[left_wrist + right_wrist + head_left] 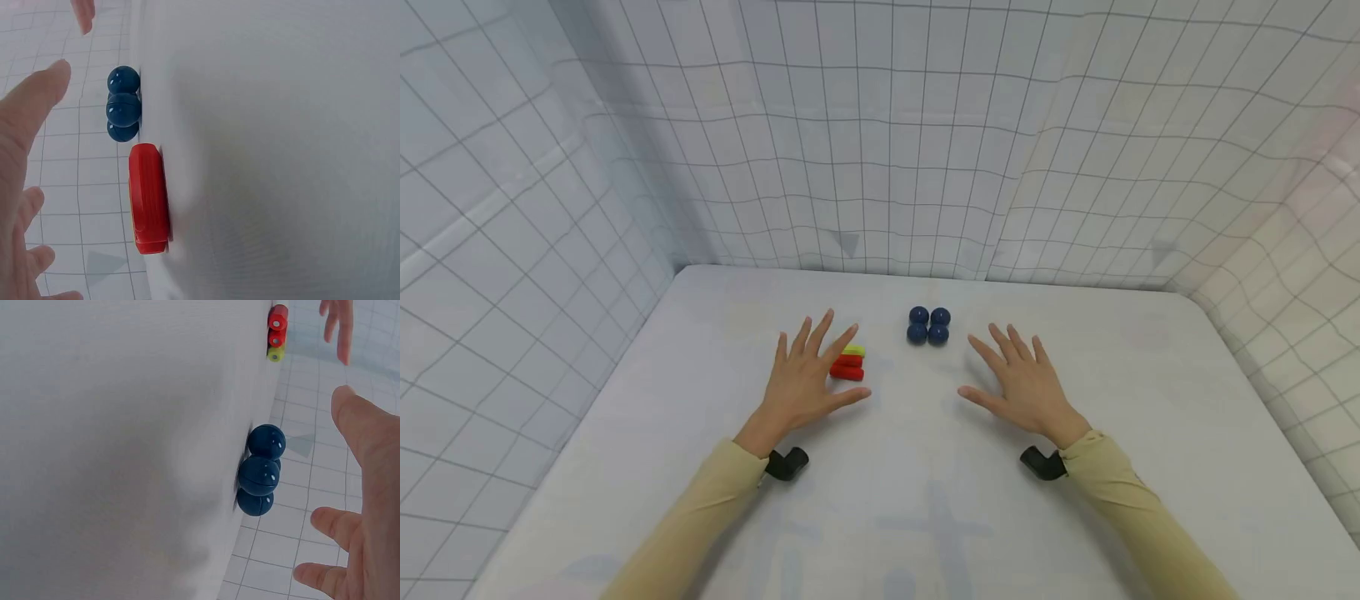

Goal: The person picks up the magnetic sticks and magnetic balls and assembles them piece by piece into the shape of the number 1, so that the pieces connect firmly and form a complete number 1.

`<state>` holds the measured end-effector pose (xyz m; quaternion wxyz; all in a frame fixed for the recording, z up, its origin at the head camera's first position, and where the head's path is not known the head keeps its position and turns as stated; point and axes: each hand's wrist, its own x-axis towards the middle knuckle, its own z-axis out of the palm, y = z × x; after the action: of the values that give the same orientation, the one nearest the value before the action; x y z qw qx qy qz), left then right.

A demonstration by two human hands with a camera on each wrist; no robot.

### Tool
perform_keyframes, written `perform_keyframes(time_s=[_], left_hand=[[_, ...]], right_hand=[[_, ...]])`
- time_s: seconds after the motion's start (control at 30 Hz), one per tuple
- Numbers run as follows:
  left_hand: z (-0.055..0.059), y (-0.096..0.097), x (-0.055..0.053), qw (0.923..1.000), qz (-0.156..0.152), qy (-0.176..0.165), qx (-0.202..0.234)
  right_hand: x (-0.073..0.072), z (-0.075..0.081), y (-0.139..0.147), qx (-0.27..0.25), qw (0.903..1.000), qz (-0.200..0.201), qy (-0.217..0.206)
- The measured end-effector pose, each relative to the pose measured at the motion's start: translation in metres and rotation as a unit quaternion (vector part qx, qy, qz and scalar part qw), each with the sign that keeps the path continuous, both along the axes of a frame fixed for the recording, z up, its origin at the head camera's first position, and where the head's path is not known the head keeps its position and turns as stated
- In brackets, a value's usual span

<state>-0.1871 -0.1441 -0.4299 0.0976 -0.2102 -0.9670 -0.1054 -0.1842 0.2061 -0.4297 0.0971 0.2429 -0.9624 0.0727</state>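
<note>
Four dark blue plastic-looking balls (258, 475): hard, smooth, glossy; bright highlights on the curved faces, fine seam line visible. Two red plastic-looking cylinders (147, 197): smooth, low sheen, lengthwise facets. Yellow-green plastic-looking cylinder (275, 354): smooth in appearance; finer texture too small to determine. White flat bench (910, 467): matt, smooth, with soft, diffuse shading; base material cannot be determined. White dark-gridded sheet walls (947, 142): thin, flexible sheeting, rippled and creased, faint sheen; cloth or plastic cannot be determined. Pale yellow long sleeves (688, 517): soft cloth, matt, creased. Black angled wrist fittings (787, 464): plastic-looking, smooth, slight sheen.
</note>
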Motion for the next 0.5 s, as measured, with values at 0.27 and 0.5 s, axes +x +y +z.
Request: perform_keyframes(time_s=[0.27, 0.5], left_hand=[[-0.006, 0.0, -0.002, 0.9964, 0.001, 0.009, 0.084], [-0.011, 0.0, -0.002, 0.992, -0.006, 0.023, 0.124]], right_hand=[[-0.005, -0.002, -0.007, -0.056, 0.9982, 0.012, 0.021], [-0.014, -0.005, -0.013, -0.101, 0.9942, 0.024, 0.027]])
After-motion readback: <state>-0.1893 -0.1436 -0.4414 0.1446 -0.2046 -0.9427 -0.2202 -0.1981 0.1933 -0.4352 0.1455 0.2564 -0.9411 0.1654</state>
